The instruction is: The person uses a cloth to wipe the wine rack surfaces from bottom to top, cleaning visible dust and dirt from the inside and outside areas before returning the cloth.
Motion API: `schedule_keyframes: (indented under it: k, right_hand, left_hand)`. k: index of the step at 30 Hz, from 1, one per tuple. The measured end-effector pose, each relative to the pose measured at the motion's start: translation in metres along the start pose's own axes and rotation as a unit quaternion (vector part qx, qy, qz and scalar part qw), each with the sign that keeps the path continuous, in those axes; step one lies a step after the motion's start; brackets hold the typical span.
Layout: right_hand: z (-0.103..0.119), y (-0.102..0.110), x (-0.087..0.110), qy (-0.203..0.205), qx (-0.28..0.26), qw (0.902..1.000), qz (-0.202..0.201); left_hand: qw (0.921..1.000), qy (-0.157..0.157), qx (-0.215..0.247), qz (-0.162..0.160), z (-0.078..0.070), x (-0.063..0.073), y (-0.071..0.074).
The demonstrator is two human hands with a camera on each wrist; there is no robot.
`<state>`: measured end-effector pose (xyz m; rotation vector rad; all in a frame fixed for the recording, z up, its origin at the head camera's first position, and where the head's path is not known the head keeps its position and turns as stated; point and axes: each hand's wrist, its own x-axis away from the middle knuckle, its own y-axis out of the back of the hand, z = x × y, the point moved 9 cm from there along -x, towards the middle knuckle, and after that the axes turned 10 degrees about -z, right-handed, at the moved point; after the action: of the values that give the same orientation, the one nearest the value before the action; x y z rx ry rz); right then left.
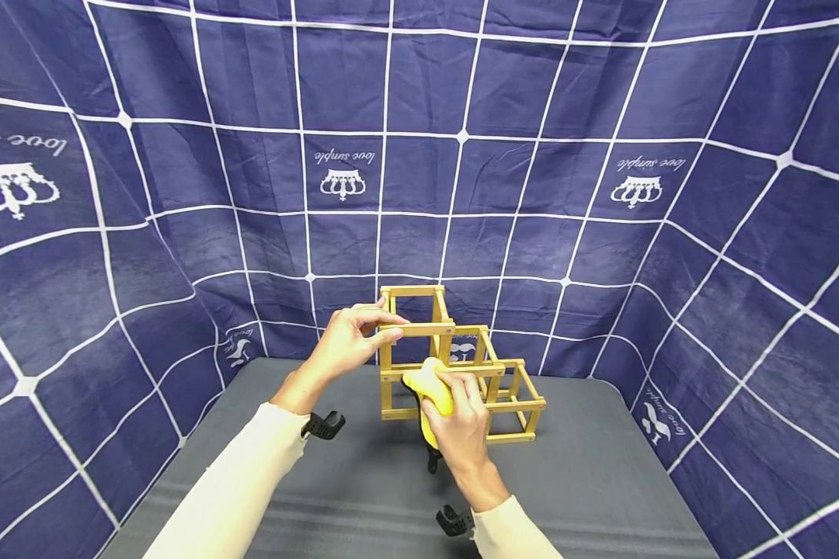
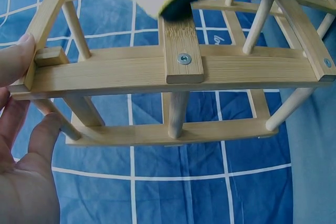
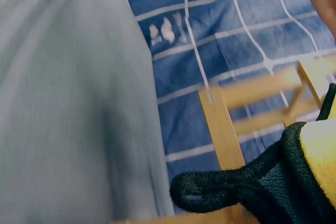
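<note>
A light wooden rack (image 1: 426, 330) stands on the grey surface, its open frames stepping down to the right. My left hand (image 1: 346, 339) grips the top front bar at its left end; in the left wrist view the thumb and fingers (image 2: 44, 129) lie around the end of the frame. With curled fingers my right hand (image 1: 461, 423) holds a yellow cleaning cloth (image 1: 433, 382) with black edging against the front of the rack, around the middle bar. A black loop (image 3: 202, 191) hangs from the cloth in the right wrist view. The right palm is hidden.
Grey cloth (image 1: 363, 497) covers the surface under the rack. Dark blue fabric (image 1: 517, 93) with white grid lines rises behind and on both sides, close behind the rack. Black bands with brackets (image 1: 454, 520) sit at both wrists.
</note>
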<state>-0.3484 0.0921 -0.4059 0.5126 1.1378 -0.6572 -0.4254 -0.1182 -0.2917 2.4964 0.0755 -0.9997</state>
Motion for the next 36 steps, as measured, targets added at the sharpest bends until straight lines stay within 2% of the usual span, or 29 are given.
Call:
schedule_keyframes:
  k: [9, 15, 19, 21, 25, 31, 36]
  right_hand:
    - [-0.052, 0.052, -0.017, 0.009, 0.02, 0.9985, -0.051]
    - [-0.085, 0.086, -0.027, -0.026, 0.046, 0.996, -0.072]
    - [-0.09, 0.093, -0.029, -0.04, 0.057, 0.9952, -0.069]
    - [-0.088, 0.089, -0.027, -0.039, 0.054, 0.9957, -0.064]
    - [-0.068, 0.064, -0.021, -0.017, 0.044, 0.9977, -0.049]
    - [-0.011, 0.009, -0.007, 0.03, 0.006, 0.9995, 0.006]
    - [0.033, -0.033, 0.005, 0.056, -0.03, 0.9962, 0.059]
  left_hand:
    - [0.9998, 0.02, 0.0, -0.003, 0.004, -0.002, -0.001]
    - [0.9997, 0.023, 0.001, 0.002, 0.004, -0.001, -0.002]
    - [0.9998, 0.02, -0.002, 0.0, 0.004, 0.0, -0.002]
    - [0.9998, 0.017, -0.004, -0.003, 0.004, 0.0, -0.002]
    - [0.9998, 0.015, -0.007, -0.007, 0.004, 0.0, 0.001]
    - [0.9998, 0.017, -0.01, -0.01, 0.004, 0.001, 0.002]
    - [0.9999, 0.01, -0.001, -0.011, 0.0, 0.002, -0.001]
